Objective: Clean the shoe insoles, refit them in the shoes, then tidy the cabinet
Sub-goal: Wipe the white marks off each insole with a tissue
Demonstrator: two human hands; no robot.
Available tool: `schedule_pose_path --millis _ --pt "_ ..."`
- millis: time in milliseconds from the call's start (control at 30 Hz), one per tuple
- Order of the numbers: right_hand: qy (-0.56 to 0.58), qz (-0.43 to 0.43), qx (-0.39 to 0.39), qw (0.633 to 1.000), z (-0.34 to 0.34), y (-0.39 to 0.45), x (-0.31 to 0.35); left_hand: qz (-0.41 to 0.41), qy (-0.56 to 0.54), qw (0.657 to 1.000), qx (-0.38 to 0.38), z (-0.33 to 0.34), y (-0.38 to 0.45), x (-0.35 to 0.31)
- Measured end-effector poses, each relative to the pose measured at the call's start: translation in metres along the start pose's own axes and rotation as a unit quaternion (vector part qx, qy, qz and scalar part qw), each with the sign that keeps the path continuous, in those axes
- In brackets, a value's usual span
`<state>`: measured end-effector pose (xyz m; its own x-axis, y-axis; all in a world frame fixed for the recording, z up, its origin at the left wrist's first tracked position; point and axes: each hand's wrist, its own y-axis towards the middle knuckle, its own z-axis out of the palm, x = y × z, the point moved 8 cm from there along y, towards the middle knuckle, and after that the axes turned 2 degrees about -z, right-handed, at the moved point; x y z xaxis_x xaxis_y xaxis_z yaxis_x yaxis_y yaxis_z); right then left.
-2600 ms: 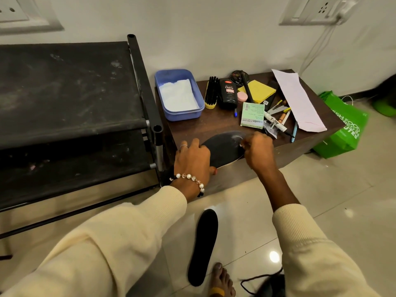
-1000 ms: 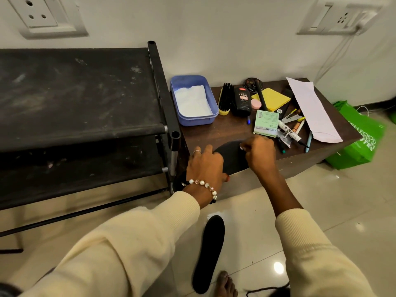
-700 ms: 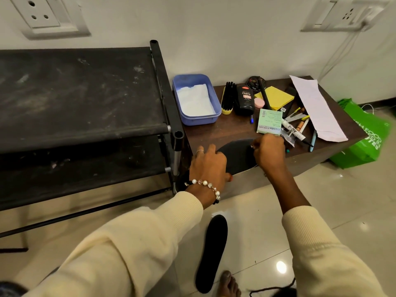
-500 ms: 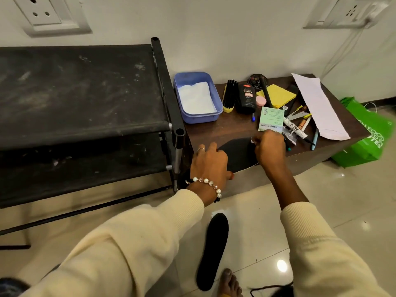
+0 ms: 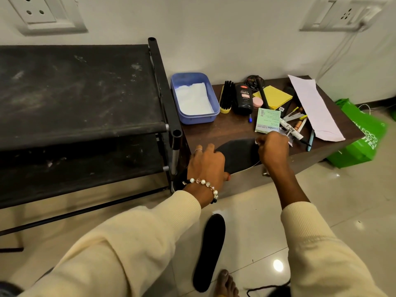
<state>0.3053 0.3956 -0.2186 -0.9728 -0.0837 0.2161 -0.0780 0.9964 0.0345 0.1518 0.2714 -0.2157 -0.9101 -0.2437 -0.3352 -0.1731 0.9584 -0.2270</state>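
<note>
Cabinet top (image 5: 210,133) beyond my knuckles is not yet tidied: blue tub (image 5: 195,98), polish bottle (image 5: 243,99), sticky notes (image 5: 273,96) and loose pens (image 5: 299,123) lie just past my right hand. First insole (image 5: 236,155) lies flat on the front edge between my hands, my left hand (image 5: 206,163) curled over its near end, steadying it; second insole (image 5: 211,251) waits on the floor below my wrists, apparently untouched. My right hand (image 5: 273,150) is closed small at the insole's far end, probably pinching a cloth or wipe, though I cannot tell; refitting remains.
</note>
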Motion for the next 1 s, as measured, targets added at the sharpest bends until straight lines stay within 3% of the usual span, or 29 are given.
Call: schedule_pose_path --millis 200,400,533,900,1000 --pt "-0.005 -0.102 0.045 0.994 0.019 -0.001 0.037 0.000 -0.002 1.000 0.005 -0.002 0.000 -0.001" --pt "-0.003 -0.010 -0.025 1.000 -0.004 0.000 0.000 0.003 0.000 1.000 0.008 0.000 0.000 -0.001" --pt "-0.007 -0.026 -0.025 0.999 -0.001 -0.001 0.011 0.004 -0.003 1.000 0.009 0.000 0.001 0.000" --pt "-0.012 -0.268 0.082 0.960 0.011 -0.028 0.092 0.005 -0.011 1.000 -0.004 -0.002 0.000 -0.001" --pt "0.028 -0.266 0.063 0.961 0.003 -0.028 0.082 0.004 -0.015 1.000 -0.002 -0.001 0.000 0.000"
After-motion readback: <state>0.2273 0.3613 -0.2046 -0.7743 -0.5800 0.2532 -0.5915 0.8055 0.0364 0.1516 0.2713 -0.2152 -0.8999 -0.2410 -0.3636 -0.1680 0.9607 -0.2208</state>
